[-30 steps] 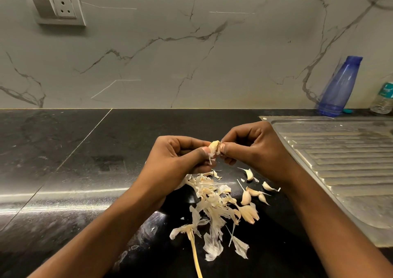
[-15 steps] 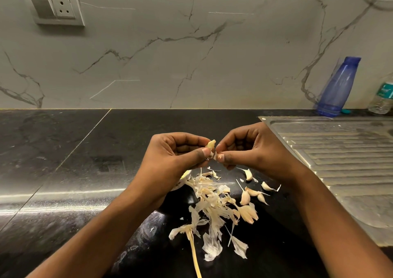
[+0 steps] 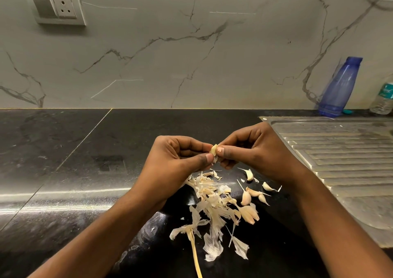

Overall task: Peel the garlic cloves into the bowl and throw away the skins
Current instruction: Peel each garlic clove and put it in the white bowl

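Note:
Above the black counter, my left hand (image 3: pixel 178 156) and my right hand (image 3: pixel 253 150) meet at one pale garlic clove (image 3: pixel 213 150). Both pinch it between thumb and fingertips. A shred of skin hangs from the clove's underside. Below the hands lies a heap of dry garlic skins (image 3: pixel 212 205) with a long stalk (image 3: pixel 194 250) trailing toward me. Several unpeeled cloves (image 3: pixel 246 196) lie to the right of the heap, under my right wrist. The bowl is hidden in this view; I cannot tell where it stands.
A steel sink drainboard (image 3: pixel 340 154) fills the right side of the counter. A blue bottle (image 3: pixel 340 86) and a clear water bottle (image 3: pixel 383 99) stand against the marble wall at the back right. A switch and socket plate (image 3: pixel 54 6) sits at the upper left.
Both hands stay in place over the heap. My right thumb and fingers have shifted on the clove, pulling at its skin. A pale rim seen under my left hand half a second ago is now covered.

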